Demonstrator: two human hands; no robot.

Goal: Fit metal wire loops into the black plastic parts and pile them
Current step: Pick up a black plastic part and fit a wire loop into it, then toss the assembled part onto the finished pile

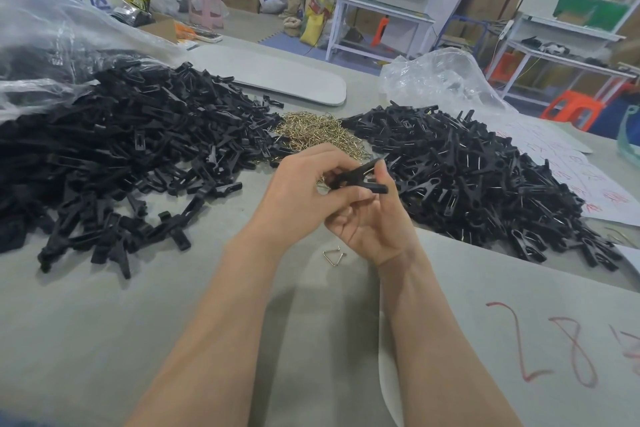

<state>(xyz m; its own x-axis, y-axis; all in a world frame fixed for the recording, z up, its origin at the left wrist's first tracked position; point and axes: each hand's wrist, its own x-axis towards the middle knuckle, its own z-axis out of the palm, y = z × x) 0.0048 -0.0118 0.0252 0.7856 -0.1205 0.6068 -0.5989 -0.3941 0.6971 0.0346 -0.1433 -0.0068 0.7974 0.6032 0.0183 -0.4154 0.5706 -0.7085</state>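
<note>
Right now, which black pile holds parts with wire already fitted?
The right-hand pile: metal glints show in its parts. The left-hand pile, by the plastic bag, looks plain black.

one head-worn wide-angle view looks forward and down, close over the table (pixel 104 340).

Clear plastic bag (pixel 45 21) at left — pink stool (pixel 206 5) beyond; seemingly a grey board (pixel 277 74).

The left hand (pixel 298 191) hides one end of the black part (pixel 362 170). The left pile (pixel 104 156) runs out of sight, partly under a bag (pixel 52 28).
</note>
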